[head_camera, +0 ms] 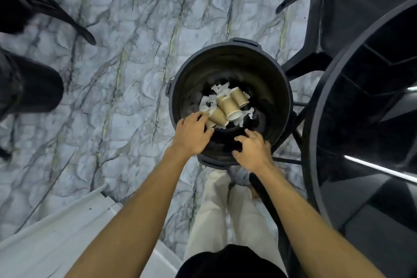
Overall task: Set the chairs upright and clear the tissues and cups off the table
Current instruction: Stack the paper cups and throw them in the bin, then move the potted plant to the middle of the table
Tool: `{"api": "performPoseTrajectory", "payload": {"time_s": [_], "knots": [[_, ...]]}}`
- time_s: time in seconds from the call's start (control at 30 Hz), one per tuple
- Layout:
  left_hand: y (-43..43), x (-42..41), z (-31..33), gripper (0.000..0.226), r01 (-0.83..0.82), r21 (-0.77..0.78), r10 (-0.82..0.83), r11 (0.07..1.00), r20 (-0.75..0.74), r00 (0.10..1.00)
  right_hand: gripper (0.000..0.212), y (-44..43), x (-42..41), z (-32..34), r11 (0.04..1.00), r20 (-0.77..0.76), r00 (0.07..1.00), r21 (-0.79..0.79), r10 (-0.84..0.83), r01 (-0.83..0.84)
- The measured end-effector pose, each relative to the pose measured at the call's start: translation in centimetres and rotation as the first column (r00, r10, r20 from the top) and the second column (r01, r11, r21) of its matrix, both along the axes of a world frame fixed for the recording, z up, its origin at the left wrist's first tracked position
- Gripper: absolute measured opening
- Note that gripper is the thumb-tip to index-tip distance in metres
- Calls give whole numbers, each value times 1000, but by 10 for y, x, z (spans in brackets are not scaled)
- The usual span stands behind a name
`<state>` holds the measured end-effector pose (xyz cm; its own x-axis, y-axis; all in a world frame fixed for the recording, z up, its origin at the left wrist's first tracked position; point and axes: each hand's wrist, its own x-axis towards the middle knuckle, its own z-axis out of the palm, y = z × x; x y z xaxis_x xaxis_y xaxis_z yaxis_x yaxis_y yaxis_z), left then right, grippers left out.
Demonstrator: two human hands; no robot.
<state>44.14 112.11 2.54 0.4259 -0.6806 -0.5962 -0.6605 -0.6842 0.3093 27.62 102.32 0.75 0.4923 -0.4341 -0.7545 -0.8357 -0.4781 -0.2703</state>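
A black round bin (230, 52) stands on the marble floor right below me. Several brown paper cups (230, 106) and crumpled white tissues (206, 102) lie at its bottom. My left hand (191, 135) hovers over the bin's near left rim with relaxed fingers, its fingertips seen next to the cups. My right hand (253, 148) is over the near right rim, fingers spread and holding nothing. A round black table (316, 142) stands at the right. Behind it, a black chair (352, 18) stands at the upper right.
Another black chair (40, 7) reaches in from the upper left, with a dark rounded object (29, 90) below it. A white sloped ledge (56, 232) fills the lower left. My light trousers (214, 210) stand just before the bin. Marble floor (135, 63) lies open between the chairs.
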Motion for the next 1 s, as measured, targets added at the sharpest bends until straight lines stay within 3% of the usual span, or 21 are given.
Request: {"api": "performPoseTrajectory", "payload": {"time_s": [0.33, 0.57, 0.8, 1.0], "knots": [[5, 21, 23, 55, 14, 33, -14, 999, 16, 1000, 44, -11, 40, 50, 994, 243, 969, -81, -48, 70], [-26, 32, 86, 54, 73, -36, -68, 997, 115, 991, 41, -36, 43, 126, 975, 512, 853, -120, -101, 188], [-94, -12, 156, 55, 241, -190, -201, 952, 208, 957, 45, -65, -21, 194, 896, 615, 769, -226, -173, 382], [-149, -91, 191, 54, 434, -305, -373, 848, 239, 896, 45, -75, -118, 223, 779, 641, 708, -266, -298, 568]]}}
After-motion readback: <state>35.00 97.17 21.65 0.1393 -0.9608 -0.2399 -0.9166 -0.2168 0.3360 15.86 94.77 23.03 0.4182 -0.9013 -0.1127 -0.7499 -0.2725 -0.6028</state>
